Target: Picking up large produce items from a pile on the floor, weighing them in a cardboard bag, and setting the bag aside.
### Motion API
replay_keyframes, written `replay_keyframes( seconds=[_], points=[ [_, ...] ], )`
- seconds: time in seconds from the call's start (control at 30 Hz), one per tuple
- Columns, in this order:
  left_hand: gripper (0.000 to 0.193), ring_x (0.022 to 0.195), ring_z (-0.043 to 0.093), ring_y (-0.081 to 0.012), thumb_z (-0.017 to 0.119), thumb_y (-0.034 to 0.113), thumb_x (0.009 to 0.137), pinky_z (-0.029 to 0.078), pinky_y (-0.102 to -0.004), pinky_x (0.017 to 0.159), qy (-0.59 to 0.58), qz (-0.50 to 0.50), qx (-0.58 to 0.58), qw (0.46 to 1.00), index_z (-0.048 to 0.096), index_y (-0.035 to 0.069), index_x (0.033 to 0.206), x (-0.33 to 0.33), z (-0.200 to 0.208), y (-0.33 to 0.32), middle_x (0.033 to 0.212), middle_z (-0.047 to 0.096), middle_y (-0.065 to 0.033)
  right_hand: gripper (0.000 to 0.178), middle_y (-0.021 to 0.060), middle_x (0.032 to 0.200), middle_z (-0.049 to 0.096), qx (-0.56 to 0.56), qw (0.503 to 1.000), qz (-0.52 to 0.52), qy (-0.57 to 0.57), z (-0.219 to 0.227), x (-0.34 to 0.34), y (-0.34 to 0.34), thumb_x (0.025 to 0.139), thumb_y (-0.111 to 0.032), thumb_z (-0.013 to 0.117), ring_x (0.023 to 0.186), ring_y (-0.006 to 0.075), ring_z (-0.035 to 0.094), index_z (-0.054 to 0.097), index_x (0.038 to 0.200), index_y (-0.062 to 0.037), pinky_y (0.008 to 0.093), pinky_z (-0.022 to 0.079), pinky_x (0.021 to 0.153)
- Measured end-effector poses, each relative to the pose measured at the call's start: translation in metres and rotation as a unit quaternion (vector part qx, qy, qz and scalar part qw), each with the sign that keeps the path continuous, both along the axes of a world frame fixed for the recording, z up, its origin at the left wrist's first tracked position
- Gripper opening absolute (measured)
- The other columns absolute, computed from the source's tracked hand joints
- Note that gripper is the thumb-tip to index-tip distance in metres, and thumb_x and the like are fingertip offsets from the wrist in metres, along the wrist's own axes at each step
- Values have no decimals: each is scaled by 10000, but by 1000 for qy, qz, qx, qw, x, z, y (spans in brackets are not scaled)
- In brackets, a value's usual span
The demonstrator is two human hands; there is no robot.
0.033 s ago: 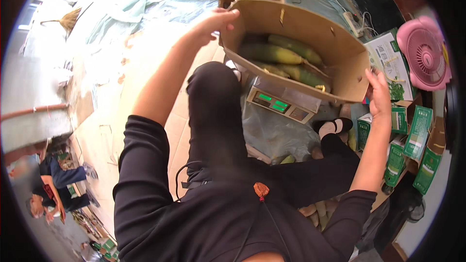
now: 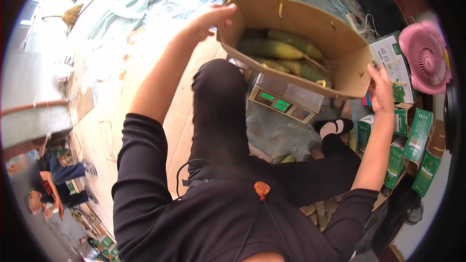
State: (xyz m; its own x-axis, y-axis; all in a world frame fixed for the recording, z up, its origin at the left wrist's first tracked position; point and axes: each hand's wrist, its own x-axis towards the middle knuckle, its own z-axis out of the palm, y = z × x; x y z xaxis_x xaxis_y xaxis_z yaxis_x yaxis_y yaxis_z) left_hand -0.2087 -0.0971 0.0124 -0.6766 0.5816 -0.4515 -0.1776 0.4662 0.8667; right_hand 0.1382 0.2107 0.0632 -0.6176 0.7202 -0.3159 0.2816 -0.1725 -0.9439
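An open brown cardboard box (image 2: pixel 347 70) holds several long green radishes (image 2: pixel 274 51) with pale tips. It is held tilted over a scale (image 2: pixel 281 104) with green lit digits, and the box hides most of the scale. My left hand (image 2: pixel 211 22) grips the upper left end of the box, its thumb and fingers at the edge. At the right end, my right hand (image 2: pixel 381 87) clasps the side wall, thumb on the rim and the other fingers partly hidden behind.
A pink fan (image 2: pixel 424 58) stands at the far right. Green cartons (image 2: pixel 418 131) are stacked below it, near my right arm. A power strip (image 2: pixel 355 22) with cables lies behind the box. Another person (image 2: pixel 53 179) is at the far left, near a broom (image 2: pixel 71 15).
The box and my right hand have shifted very slightly upward in the view. Both hands keep their grip.
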Motion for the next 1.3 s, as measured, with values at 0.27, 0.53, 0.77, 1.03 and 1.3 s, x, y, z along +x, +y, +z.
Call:
replay_keyframes(
  seconds=[0.27, 0.53, 0.77, 1.03, 1.3],
  points=[
    [697, 998, 557, -193, 606, 616, 808, 397, -428, 936, 23, 134, 11, 991, 524, 76, 1242, -56, 36, -155, 994, 630, -80, 501, 51, 1082, 606, 53, 991, 124, 19, 42, -131, -92, 850, -288, 661, 955, 135, 587, 475, 1231, -21, 284, 444, 837],
    [785, 1132, 490, -194, 601, 647, 792, 287, -464, 1024, -9, 293, -96, 951, 433, 141, 1368, -53, -17, -354, 1168, 572, -101, 705, 109, 1204, 529, 37, 956, 286, -50, -14, -219, -252, 777, -322, 712, 1075, 193, 515, 389, 1329, -26, 356, 425, 842],
    [832, 958, 568, -194, 601, 643, 794, 457, -430, 838, -3, 405, -178, 897, 355, 152, 1418, 32, -73, -516, 1356, 456, -57, 899, 202, 1012, 605, -16, 902, 415, -118, -136, -209, -417, 633, -225, 787, 900, 225, 606, 281, 1302, 101, 326, 514, 800],
    [811, 928, 559, -267, 497, 683, 820, 399, -520, 885, -74, 394, -372, 837, 447, 75, 1355, 132, -151, -664, 1044, 615, -170, 889, 204, 1270, 474, -211, 766, 525, -305, -173, -110, -519, 704, -271, 754, 1113, 313, 500, 238, 1385, -24, 441, 480, 797],
    [354, 792, 619, -199, 655, 252, 824, 483, -343, 752, 94, 422, -362, 826, 637, -42, 1020, 217, -198, -693, 873, 673, -118, 449, 173, 1011, 656, 16, 812, 580, -64, -137, -170, -498, 806, -176, 620, 977, 255, 621, 531, 1204, 12, 344, 484, 836]
  ],
)
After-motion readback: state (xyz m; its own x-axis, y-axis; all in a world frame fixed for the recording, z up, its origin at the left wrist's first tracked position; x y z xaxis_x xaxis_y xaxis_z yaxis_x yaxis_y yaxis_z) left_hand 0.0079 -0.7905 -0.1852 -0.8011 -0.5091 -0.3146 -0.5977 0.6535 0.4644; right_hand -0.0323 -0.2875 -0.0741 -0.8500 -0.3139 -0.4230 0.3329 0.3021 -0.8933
